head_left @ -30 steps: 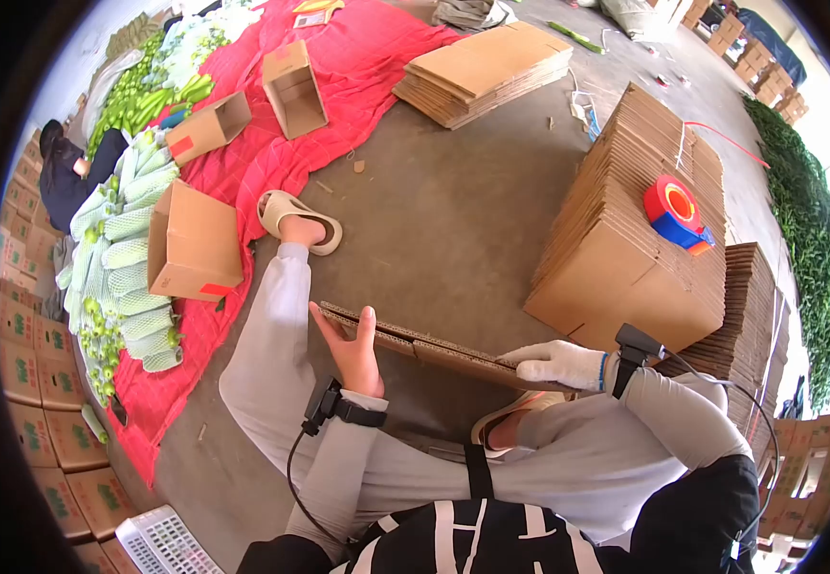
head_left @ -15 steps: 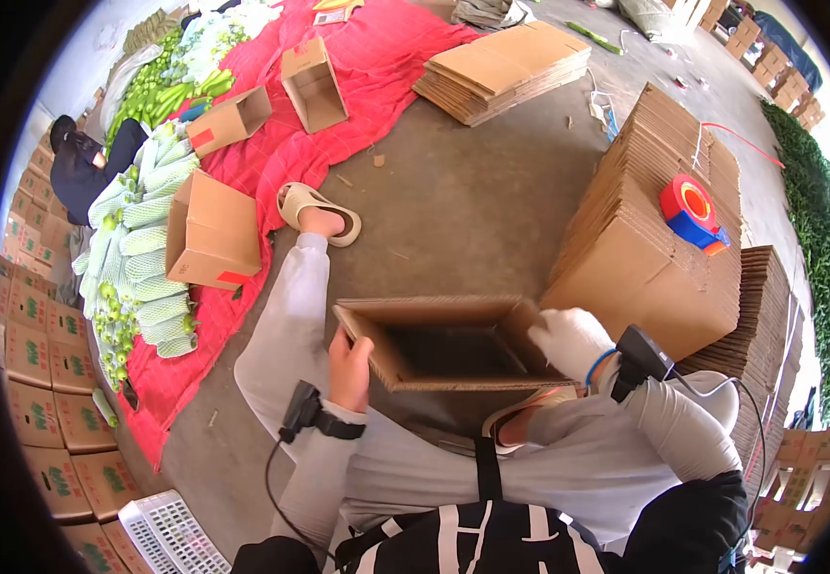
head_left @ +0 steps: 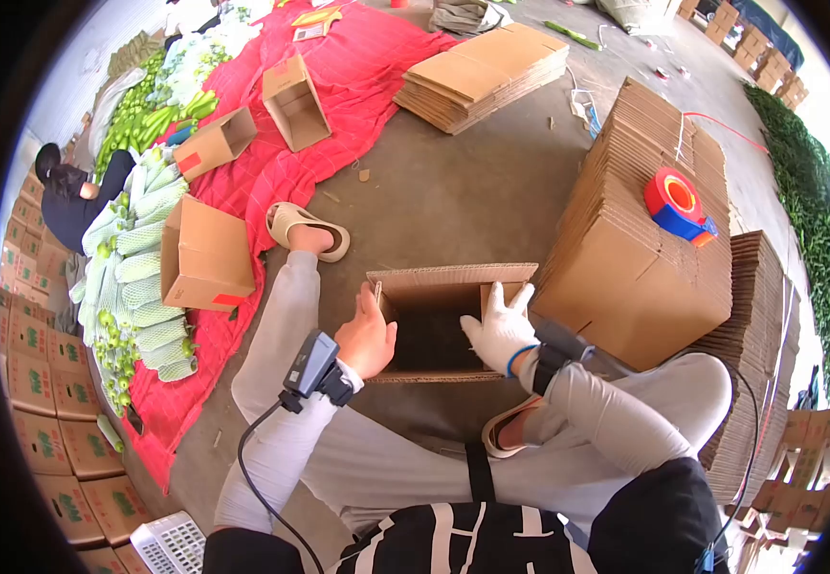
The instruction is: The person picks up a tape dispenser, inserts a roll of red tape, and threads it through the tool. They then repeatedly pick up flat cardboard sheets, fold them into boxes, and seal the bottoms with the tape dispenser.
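Observation:
Between my legs an open cardboard box [head_left: 448, 277] stands on the floor, its opening facing up and its inside dark. My bare left hand [head_left: 367, 337] lies against the box's left side, fingers stretched out and thumb apart. On the right side, my right hand [head_left: 505, 330], in a white glove, rests over the side panel with its fingers spread. A dark device is strapped to each wrist. The lower part of the box is partly hidden by my hands.
Flattened cardboard stacks stand at right [head_left: 635, 258] and far [head_left: 482, 72]. A red-and-blue tape dispenser [head_left: 680, 206] lies on the right stack. At left, a red cloth [head_left: 338, 134] bears open boxes beside net-wrapped green produce [head_left: 147, 268]. A person [head_left: 80, 196] sits beyond; a white crate [head_left: 171, 545] is near.
The box has become narrower and more upright between my hands. Both hands have moved inward, from gripping its edges to lying with outstretched fingers on its sides. The view has shifted slightly.

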Demonstrator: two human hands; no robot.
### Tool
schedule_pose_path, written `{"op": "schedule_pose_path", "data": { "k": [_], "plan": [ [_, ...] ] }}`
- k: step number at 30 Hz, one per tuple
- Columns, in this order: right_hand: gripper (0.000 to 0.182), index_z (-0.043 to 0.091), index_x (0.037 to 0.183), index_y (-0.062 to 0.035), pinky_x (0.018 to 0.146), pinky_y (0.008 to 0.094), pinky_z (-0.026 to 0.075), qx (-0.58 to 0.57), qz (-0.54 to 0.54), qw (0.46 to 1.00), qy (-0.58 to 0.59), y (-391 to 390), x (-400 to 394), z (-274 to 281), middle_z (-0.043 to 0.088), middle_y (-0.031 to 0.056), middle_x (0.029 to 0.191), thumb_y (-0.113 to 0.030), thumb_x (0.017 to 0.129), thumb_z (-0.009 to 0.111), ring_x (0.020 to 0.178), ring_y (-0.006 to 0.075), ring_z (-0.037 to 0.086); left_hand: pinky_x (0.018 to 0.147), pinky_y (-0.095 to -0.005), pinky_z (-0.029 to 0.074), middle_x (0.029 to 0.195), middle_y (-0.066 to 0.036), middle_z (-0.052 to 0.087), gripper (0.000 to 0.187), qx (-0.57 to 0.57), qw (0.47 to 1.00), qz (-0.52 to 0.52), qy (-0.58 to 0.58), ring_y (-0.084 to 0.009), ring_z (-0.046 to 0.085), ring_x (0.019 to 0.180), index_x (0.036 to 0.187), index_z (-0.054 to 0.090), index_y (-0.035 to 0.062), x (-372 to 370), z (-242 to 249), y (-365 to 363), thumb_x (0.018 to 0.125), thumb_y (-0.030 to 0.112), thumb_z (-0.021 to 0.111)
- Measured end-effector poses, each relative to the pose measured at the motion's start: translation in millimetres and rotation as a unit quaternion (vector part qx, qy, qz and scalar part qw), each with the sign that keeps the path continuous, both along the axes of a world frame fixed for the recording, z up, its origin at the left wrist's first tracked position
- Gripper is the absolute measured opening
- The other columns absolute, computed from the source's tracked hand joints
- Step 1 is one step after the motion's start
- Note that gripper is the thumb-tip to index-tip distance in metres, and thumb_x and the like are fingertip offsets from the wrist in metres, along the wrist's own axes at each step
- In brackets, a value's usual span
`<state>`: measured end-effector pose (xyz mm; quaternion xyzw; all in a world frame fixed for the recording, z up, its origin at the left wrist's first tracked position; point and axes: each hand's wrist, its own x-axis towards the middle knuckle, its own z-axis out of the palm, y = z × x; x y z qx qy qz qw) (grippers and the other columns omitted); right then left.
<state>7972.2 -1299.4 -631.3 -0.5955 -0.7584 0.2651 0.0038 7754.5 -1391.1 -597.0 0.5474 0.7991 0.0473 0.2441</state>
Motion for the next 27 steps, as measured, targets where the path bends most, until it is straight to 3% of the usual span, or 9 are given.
{"op": "schedule_pose_path", "data": {
  "k": [2,4,5,10,14,17,18,21,27],
  "plan": [
    [0.079,0.034,0.153,-0.0045,0.105,0.0469,0.048,-0.045,-0.007,0.997,0.057,11,11,15,0.008,0.0491,0.153,-0.029,0.087,0.068,0.109,0.0586,0.061,0.094,-0.0470,0.053,0.148,-0.026,0.048,0.072,0.137,0.973,-0.008,-0.183,-0.0354,0.064,0.116,0.155,0.020,-0.0035,-27,-54,-6,0.103,0.036,0.051],
    [0.069,0.042,0.144,-0.0053,0.102,0.0486,0.050,-0.047,0.011,0.989,0.137,26,32,-1,0.036,0.0360,0.147,-0.022,0.084,0.070,0.107,0.0511,0.064,0.103,-0.0387,0.046,0.148,-0.004,0.052,0.060,0.024,0.738,0.173,-0.652,-0.0181,0.048,0.134,0.158,0.032,0.0150,-44,-36,-12,0.108,0.047,0.040],
    [0.067,0.043,0.142,-0.0065,0.100,0.0487,0.051,-0.053,0.014,0.986,0.158,30,41,-2,0.048,0.0317,0.142,-0.022,0.083,0.071,0.106,0.0487,0.065,0.103,-0.0402,0.045,0.150,0.003,0.048,0.057,-0.028,0.680,0.180,-0.710,-0.0154,0.046,0.134,0.159,0.032,0.0279,-66,-34,-16,0.108,0.053,0.038],
    [0.082,0.037,0.147,-0.0112,0.096,0.0465,0.052,-0.058,-0.029,0.990,0.123,29,52,11,0.066,0.0242,0.124,-0.027,0.078,0.078,0.106,0.0418,0.068,0.109,-0.0539,0.040,0.162,0.000,0.033,0.079,-0.014,0.708,0.149,-0.690,-0.0209,0.035,0.146,0.164,0.011,0.0335,-52,-66,-31,0.101,0.064,0.047],
    [0.084,0.039,0.149,-0.0033,0.057,0.0361,0.060,-0.125,-0.123,0.940,0.293,33,69,7,0.070,0.0176,0.120,-0.018,0.078,0.082,0.101,0.0217,0.071,0.103,-0.0760,0.033,0.165,-0.003,0.025,0.113,-0.070,0.744,0.137,-0.650,-0.0328,0.029,0.149,0.163,-0.008,0.0323,-41,-65,-19,0.086,0.073,0.064],
    [0.073,0.054,0.137,-0.0058,0.065,0.0377,0.061,-0.101,-0.025,0.964,0.244,44,66,-3,0.073,0.0164,0.115,-0.032,0.076,0.084,0.094,0.0279,0.074,0.104,-0.0724,0.036,0.159,-0.006,0.035,0.108,-0.104,0.778,0.119,-0.608,-0.0308,0.035,0.146,0.163,0.003,0.0313,-33,-46,-14,0.086,0.069,0.069],
    [0.064,0.064,0.126,-0.0020,0.069,0.0374,0.060,-0.258,-0.079,0.951,0.149,40,63,24,0.074,0.0169,0.109,-0.043,0.080,0.081,0.091,0.0276,0.074,0.106,-0.0591,0.043,0.149,-0.010,0.045,0.105,-0.090,0.835,0.145,-0.524,-0.0297,0.045,0.139,0.159,0.014,0.0171,-21,-38,-13,0.086,0.061,0.074],
    [0.076,0.061,0.128,0.0002,0.068,0.0390,0.060,-0.161,0.000,0.974,0.162,36,69,-48,0.074,0.0187,0.105,-0.061,0.084,0.070,0.090,0.0295,0.074,0.099,-0.0411,0.050,0.141,-0.020,0.051,0.106,0.128,0.924,0.094,-0.349,-0.0278,0.056,0.127,0.150,0.019,-0.0060,-7,-93,-15,0.086,0.056,0.076],
    [0.081,0.044,0.145,-0.0030,0.091,0.0432,0.057,-0.233,-0.003,0.962,0.139,25,75,-18,0.069,0.0251,0.119,-0.054,0.088,0.069,0.104,0.0369,0.071,0.107,-0.0386,0.045,0.141,-0.013,0.054,0.094,0.014,0.969,0.138,-0.206,-0.0217,0.054,0.128,0.153,0.021,0.0012,-4,-57,-3,0.088,0.039,0.078]
  ]
}}
